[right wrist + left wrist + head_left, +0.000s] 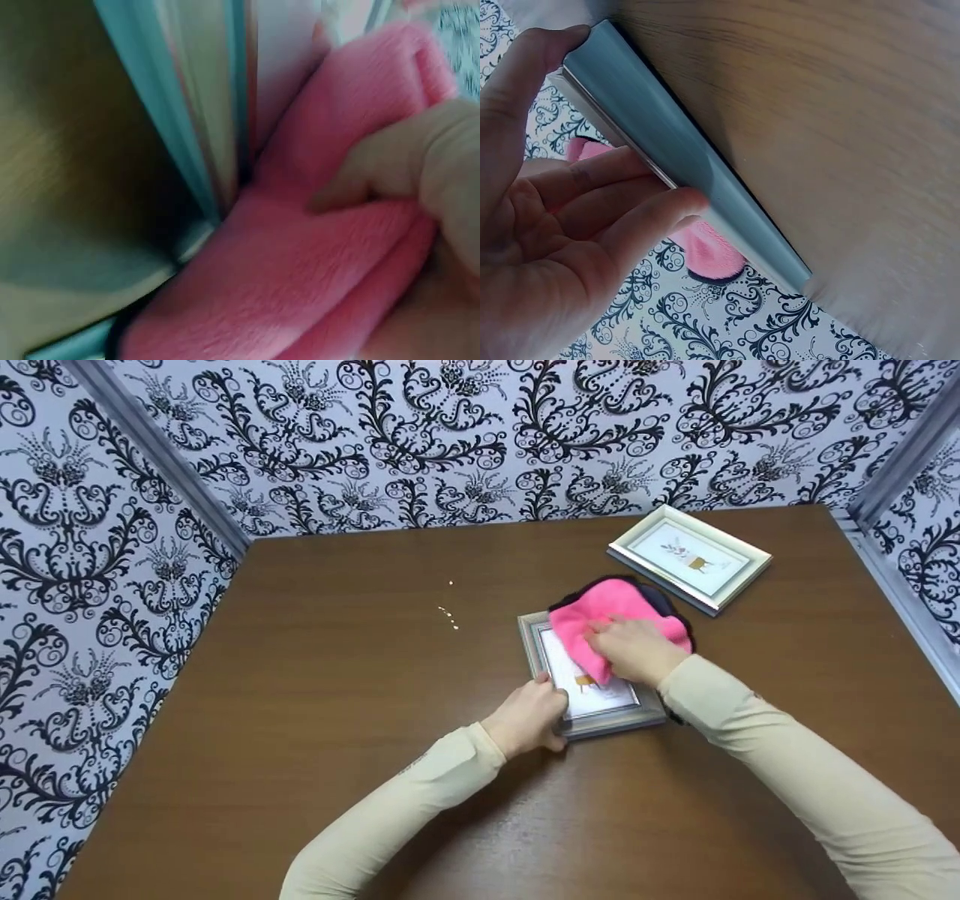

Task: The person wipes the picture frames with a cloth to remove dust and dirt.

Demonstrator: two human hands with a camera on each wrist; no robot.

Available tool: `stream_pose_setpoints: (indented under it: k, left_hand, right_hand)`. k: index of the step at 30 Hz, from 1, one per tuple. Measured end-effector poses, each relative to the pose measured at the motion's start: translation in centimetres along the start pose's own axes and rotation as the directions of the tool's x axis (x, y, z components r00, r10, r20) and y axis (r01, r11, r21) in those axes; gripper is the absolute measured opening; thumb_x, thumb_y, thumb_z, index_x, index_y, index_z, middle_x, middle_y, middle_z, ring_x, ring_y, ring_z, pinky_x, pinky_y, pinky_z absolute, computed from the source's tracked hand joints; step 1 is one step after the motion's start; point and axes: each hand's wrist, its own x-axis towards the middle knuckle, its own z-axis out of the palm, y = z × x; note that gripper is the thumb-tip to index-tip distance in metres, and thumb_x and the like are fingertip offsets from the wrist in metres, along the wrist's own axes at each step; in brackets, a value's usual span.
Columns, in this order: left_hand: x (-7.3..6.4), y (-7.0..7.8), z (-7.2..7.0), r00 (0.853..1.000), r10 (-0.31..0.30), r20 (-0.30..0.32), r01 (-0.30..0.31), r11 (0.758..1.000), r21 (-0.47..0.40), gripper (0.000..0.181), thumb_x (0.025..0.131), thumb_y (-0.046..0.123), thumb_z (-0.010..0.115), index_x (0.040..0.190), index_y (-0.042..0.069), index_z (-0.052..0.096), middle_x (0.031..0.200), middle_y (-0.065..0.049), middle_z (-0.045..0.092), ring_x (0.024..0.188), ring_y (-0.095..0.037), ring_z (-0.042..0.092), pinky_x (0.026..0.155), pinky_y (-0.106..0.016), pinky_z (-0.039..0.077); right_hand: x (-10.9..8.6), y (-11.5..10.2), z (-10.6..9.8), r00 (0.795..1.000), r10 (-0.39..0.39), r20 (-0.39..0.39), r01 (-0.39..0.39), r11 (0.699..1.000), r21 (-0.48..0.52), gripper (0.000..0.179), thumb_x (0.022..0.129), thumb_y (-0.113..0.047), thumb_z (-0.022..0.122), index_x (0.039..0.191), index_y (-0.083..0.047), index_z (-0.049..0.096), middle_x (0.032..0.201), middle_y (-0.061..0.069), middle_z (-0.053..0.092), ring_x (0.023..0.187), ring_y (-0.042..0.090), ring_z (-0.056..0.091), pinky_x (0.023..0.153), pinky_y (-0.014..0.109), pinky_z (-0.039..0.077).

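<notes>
Just right of the middle of the head view, a grey picture frame (592,690) lies flat on the brown table (337,697). The left hand (529,718) grips the frame's lower left corner; in the left wrist view the thumb sits on one side of the frame's edge (667,150) and the curled fingers (622,206) on the other. The right hand (634,649) presses a pink cloth (607,611) onto the frame's glass, covering its upper right part, with the fingers bent over the cloth; the right wrist view shows the fingers (390,172) sunk into the pink cloth (300,285) right against the frame's inner edge (217,112). A dark edge shows at the cloth's far side. Toward the upper right of the head view, a second, white frame (690,556) lies flat, near the cloth but apart from it. Patterned black-and-white walls (450,435) stand around the table.
</notes>
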Motion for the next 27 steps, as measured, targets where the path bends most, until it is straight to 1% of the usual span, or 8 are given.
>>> stream_pose_setpoints:
  k: [2, 4, 7, 12, 17, 21, 24, 27]
  left_hand:
    - [0.0, 0.0, 0.0, 1.000, 0.000, -0.007, 0.000, 1.000, -0.001, 0.031, 0.065, 0.027, 0.086, 0.079, 0.008, 0.066, 0.074, 0.000, 0.062, 0.078, -0.019, 0.056, 0.073, -0.028, 0.052]
    - [-0.1, 0.0, 0.0, 1.000, -0.002, -0.009, 0.002, 1.000, -0.011, 0.031, 0.066, 0.027, 0.086, 0.079, 0.008, 0.066, 0.075, -0.001, 0.062, 0.079, -0.020, 0.056, 0.074, -0.028, 0.053]
    - [-0.3, -0.1, 0.1, 1.000, -0.007, -0.006, 0.007, 1.000, -0.019, 0.034, 0.068, 0.029, 0.085, 0.082, 0.007, 0.064, 0.079, -0.002, 0.061, 0.081, -0.020, 0.057, 0.075, -0.027, 0.053]
    - [-0.8, -0.1, 0.5, 0.999, -0.016, -0.032, 0.016, 1.000, 0.003, 0.039, 0.073, 0.032, 0.083, 0.091, 0.005, 0.063, 0.092, -0.006, 0.061, 0.098, -0.025, 0.061, 0.085, -0.029, 0.052]
    - [-2.2, 0.7, 0.8, 0.993, -0.019, -0.114, 0.029, 0.996, 0.087, 0.035, 0.075, 0.030, 0.081, 0.094, 0.006, 0.064, 0.101, -0.010, 0.062, 0.107, -0.029, 0.058, 0.075, -0.031, 0.056]
    - [-2.7, 1.1, 1.0, 0.990, -0.013, -0.144, 0.031, 0.992, 0.125, 0.035, 0.076, 0.029, 0.081, 0.097, 0.006, 0.064, 0.108, -0.013, 0.062, 0.110, -0.029, 0.058, 0.073, -0.032, 0.057]
    - [-2.6, 0.9, 1.2, 0.988, 0.002, -0.156, 0.017, 0.992, 0.122, 0.035, 0.074, 0.028, 0.081, 0.096, 0.007, 0.063, 0.103, -0.010, 0.062, 0.105, -0.027, 0.059, 0.075, -0.030, 0.056]
    - [-2.4, 0.6, 1.4, 0.984, 0.024, -0.174, -0.006, 0.995, 0.104, 0.034, 0.072, 0.025, 0.082, 0.091, 0.006, 0.062, 0.094, -0.008, 0.060, 0.096, -0.024, 0.059, 0.073, -0.027, 0.055]
  right_hand:
    - [-0.2, -0.6, 0.2, 0.999, 0.033, -0.028, -0.035, 0.997, -0.076, 0.039, 0.077, 0.002, 0.068, 0.114, 0.010, 0.061, 0.106, 0.024, 0.061, 0.090, 0.039, 0.059, 0.075, 0.050, 0.053]
    - [-0.3, -1.1, 0.3, 0.997, 0.058, -0.042, -0.063, 0.991, -0.115, 0.035, 0.075, 0.000, 0.070, 0.107, 0.011, 0.061, 0.088, 0.019, 0.058, 0.071, 0.031, 0.054, 0.059, 0.046, 0.053]
    - [-0.4, -1.4, 0.2, 0.996, 0.081, -0.048, -0.086, 0.990, -0.112, 0.027, 0.073, 0.001, 0.069, 0.098, 0.011, 0.061, 0.075, 0.014, 0.052, 0.061, 0.026, 0.049, 0.052, 0.044, 0.051]
    - [-0.3, -1.3, -0.2, 0.995, 0.091, -0.037, -0.093, 0.992, -0.079, 0.018, 0.071, 0.003, 0.066, 0.087, 0.006, 0.059, 0.073, 0.013, 0.052, 0.061, 0.028, 0.050, 0.054, 0.047, 0.051]
    - [-0.2, -1.3, -0.5, 0.996, 0.089, -0.023, -0.091, 0.995, -0.052, 0.013, 0.069, 0.002, 0.066, 0.076, 0.000, 0.056, 0.067, 0.010, 0.050, 0.060, 0.028, 0.050, 0.056, 0.047, 0.050]
    - [-0.1, -1.8, -0.6, 0.987, 0.157, 0.025, -0.157, 0.988, -0.006, 0.015, 0.072, 0.002, 0.066, 0.084, 0.001, 0.058, 0.075, 0.012, 0.052, 0.067, 0.029, 0.050, 0.064, 0.049, 0.049]
    - [0.3, -2.4, -0.5, 0.977, 0.207, 0.046, -0.209, 0.977, 0.045, 0.020, 0.075, 0.002, 0.066, 0.094, 0.002, 0.059, 0.083, 0.012, 0.054, 0.073, 0.030, 0.051, 0.068, 0.050, 0.049]
    - [0.8, -3.2, -0.2, 0.981, 0.193, 0.029, -0.195, 0.973, 0.126, 0.023, 0.077, 0.002, 0.064, 0.099, 0.001, 0.060, 0.089, 0.013, 0.058, 0.079, 0.032, 0.055, 0.071, 0.050, 0.050]
